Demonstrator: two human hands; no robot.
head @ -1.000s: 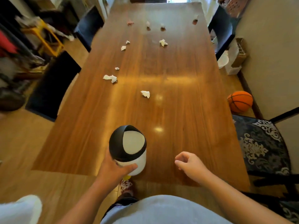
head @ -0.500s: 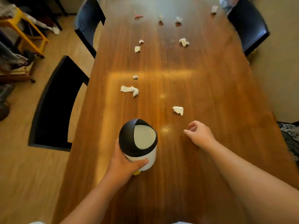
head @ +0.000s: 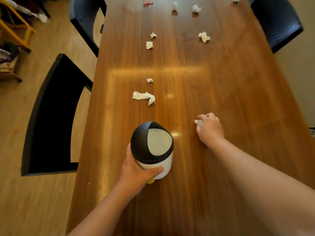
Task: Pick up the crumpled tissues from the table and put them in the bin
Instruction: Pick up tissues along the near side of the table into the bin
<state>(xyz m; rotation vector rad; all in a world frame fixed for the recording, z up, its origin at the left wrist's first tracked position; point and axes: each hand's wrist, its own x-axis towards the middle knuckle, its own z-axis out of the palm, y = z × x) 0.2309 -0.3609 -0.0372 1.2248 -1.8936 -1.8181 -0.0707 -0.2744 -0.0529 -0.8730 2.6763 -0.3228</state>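
A small white bin [head: 154,157] with a black swing lid stands on the long wooden table [head: 238,92]. My left hand [head: 136,174] grips its lower side. Just right of the bin, my right hand [head: 209,128] rests on the table with its fingers closed around a white crumpled tissue [head: 198,122]. Several more tissues lie farther up the table: a long twisted one [head: 144,97], a tiny one [head: 149,80], a flat one [head: 149,45], another [head: 204,36] to the right, and more near the far end.
A black chair [head: 51,116] stands at the table's left side, and a dark blue chair [head: 85,17] beyond it. Another dark blue chair [head: 276,23] is at the far right. A yellow frame [head: 15,29] stands on the floor at far left.
My right hand has reached forward and closed on the nearest tissue. My view has moved forward over the table. The left hand still holds the bin.
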